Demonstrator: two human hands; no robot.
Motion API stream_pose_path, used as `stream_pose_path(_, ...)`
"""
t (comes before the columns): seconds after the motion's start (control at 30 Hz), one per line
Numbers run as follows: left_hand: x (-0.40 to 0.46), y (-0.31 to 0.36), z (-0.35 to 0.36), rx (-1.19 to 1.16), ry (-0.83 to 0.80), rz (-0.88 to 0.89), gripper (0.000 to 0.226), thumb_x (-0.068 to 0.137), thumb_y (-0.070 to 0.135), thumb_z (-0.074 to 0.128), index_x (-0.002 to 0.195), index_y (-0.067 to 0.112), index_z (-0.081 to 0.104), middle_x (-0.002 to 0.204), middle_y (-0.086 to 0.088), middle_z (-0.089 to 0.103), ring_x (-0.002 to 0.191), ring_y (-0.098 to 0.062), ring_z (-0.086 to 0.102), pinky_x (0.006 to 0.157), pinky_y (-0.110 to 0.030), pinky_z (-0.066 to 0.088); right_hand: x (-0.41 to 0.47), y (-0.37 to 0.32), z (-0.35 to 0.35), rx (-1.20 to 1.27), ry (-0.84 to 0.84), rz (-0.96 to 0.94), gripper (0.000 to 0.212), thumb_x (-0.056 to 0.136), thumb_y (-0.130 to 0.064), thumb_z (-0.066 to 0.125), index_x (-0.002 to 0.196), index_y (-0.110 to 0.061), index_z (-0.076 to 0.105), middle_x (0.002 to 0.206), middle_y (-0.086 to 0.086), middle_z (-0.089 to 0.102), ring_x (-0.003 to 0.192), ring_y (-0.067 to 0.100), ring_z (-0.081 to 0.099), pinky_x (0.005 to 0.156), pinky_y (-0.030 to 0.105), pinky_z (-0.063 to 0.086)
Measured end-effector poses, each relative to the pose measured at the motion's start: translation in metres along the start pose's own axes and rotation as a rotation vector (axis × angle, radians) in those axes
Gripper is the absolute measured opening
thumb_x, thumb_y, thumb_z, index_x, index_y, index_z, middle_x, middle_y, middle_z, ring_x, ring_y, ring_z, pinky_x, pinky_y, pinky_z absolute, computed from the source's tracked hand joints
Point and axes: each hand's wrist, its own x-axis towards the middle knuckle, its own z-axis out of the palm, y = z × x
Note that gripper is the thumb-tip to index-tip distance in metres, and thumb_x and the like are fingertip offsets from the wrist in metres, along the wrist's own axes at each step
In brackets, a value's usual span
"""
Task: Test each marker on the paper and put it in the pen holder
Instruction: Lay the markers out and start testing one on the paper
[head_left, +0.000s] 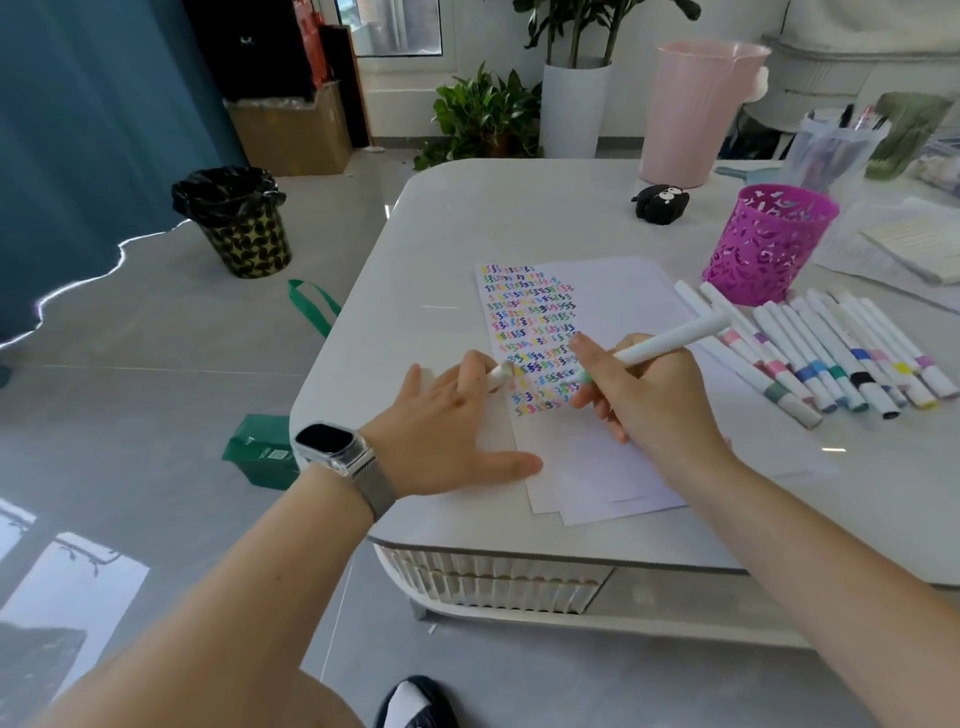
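The person leans over the white desk (467, 218) with both arms stretched forward. The right hand (649, 395) pinches a white marker (670, 340) between the thumb and the curled fingers, and its green tip touches the paper (623, 301) at the lower rows of small coloured marks. The body of the marker points up and to the right, over the other markers.

The left hand (457, 421) lies flat on the desk at the left edge of the paper, with the thumb spread apart along the sheet. Between its fingers it holds a small white cap (500, 375), just beside the coloured marks. On the left wrist there is a watch (335, 447) with a metal band.

To the right of the paper a row of markers (831, 358) lies side by side on the desk, all with caps on, the coloured bands toward the person. Behind them stands the purple pen holder (769, 244), upright; I cannot tell if something is inside. Farther back stand a pink bucket (691, 114) and a small black toy (657, 201).
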Motion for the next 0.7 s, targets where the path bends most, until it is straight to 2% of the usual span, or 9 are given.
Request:
stream_pose_path(0.1, 0.003, 0.003, 0.002, -0.031, -0.003, -0.022, 0.077, 0.074, 0.068, 0.056, 0.123, 0.018, 0.022, 0.139, 0.014, 0.030, 0.106, -0.007, 0.036, 0.104, -0.037, 0.028, 0.000, 0.001, 0.011, -0.097, 0.017, -0.063, 0.044, 0.082, -0.029, 0.073, 0.047, -0.018, 0.048, 0.048, 0.004, 0.061, 0.035, 0.003, 0.043, 0.039, 0.014, 0.033)
stream_pose_path(0.2, 0.005, 0.003, 0.003, -0.008, 0.007, 0.005, 0.077, 0.073, 0.069, 0.055, 0.120, 0.018, 0.022, 0.137, 0.010, 0.032, 0.116, -0.011, 0.041, 0.103, -0.039, 0.030, -0.004, 0.006, 0.021, -0.239, 0.011, -0.111, 0.044, 0.077, -0.021, 0.075, 0.053, -0.007, 0.042, 0.046, 0.006, 0.052, 0.040, 0.007, 0.043, 0.040, 0.014, 0.031)
stream_pose_path(0.27, 0.006, 0.001, 0.004, 0.013, -0.006, 0.024, 0.079, 0.074, 0.069, 0.054, 0.125, 0.018, 0.021, 0.139, 0.009, 0.028, 0.123, -0.010, 0.039, 0.103, -0.040, 0.030, -0.006, 0.010, 0.022, -0.282, -0.004, -0.136, 0.043, 0.077, -0.018, 0.074, 0.055, -0.003, 0.040, 0.048, 0.011, 0.052, 0.043, 0.012, 0.044, 0.041, 0.018, 0.033)
stream_pose_path(0.37, 0.007, -0.001, 0.005, 0.037, -0.008, 0.038, 0.087, 0.074, 0.071, 0.052, 0.133, 0.015, 0.020, 0.139, 0.008, 0.026, 0.127, -0.010, 0.037, 0.104, -0.040, 0.029, -0.005, 0.013, 0.021, -0.320, -0.044, -0.152, 0.043, 0.076, -0.020, 0.073, 0.059, 0.001, 0.040, 0.058, 0.023, 0.059, 0.054, 0.028, 0.056, 0.046, 0.033, 0.039)
stream_pose_path(0.47, 0.008, -0.001, 0.006, 0.012, -0.023, 0.014, 0.088, 0.074, 0.070, 0.053, 0.130, 0.012, 0.021, 0.137, 0.008, 0.029, 0.122, -0.010, 0.040, 0.104, -0.042, 0.029, -0.004, 0.014, 0.022, -0.340, -0.041, -0.166, 0.041, 0.076, -0.021, 0.073, 0.060, 0.001, 0.042, 0.058, 0.022, 0.060, 0.059, 0.031, 0.060, 0.048, 0.034, 0.041)
stream_pose_path(0.57, 0.009, 0.001, 0.004, 0.007, -0.034, 0.001, 0.084, 0.074, 0.068, 0.056, 0.127, 0.012, 0.022, 0.135, 0.007, 0.031, 0.113, -0.012, 0.044, 0.103, -0.042, 0.030, -0.004, 0.014, 0.022, -0.366, -0.028, -0.175, 0.040, 0.076, -0.020, 0.072, 0.059, 0.000, 0.042, 0.053, 0.015, 0.060, 0.057, 0.025, 0.060, 0.046, 0.025, 0.038)
stream_pose_path(0.63, 0.009, 0.003, 0.003, 0.000, -0.048, -0.009, 0.084, 0.075, 0.067, 0.057, 0.128, 0.011, 0.022, 0.134, 0.008, 0.031, 0.101, -0.009, 0.040, 0.104, -0.042, 0.030, -0.004, 0.014, 0.022, -0.379, -0.019, -0.183, 0.040, 0.076, -0.020, 0.072, 0.059, -0.001, 0.041, 0.053, 0.015, 0.060, 0.055, 0.022, 0.059, 0.044, 0.022, 0.036)
stream_pose_path(0.7, 0.009, 0.005, 0.002, -0.015, -0.058, -0.016, 0.085, 0.075, 0.066, 0.058, 0.129, 0.011, 0.022, 0.133, 0.008, 0.030, 0.095, -0.007, 0.034, 0.105, -0.043, 0.029, -0.003, 0.014, 0.023, -0.395, -0.015, -0.200, 0.040, 0.076, -0.020, 0.072, 0.060, 0.000, 0.040, 0.057, 0.021, 0.058, 0.058, 0.027, 0.059, 0.045, 0.028, 0.036)
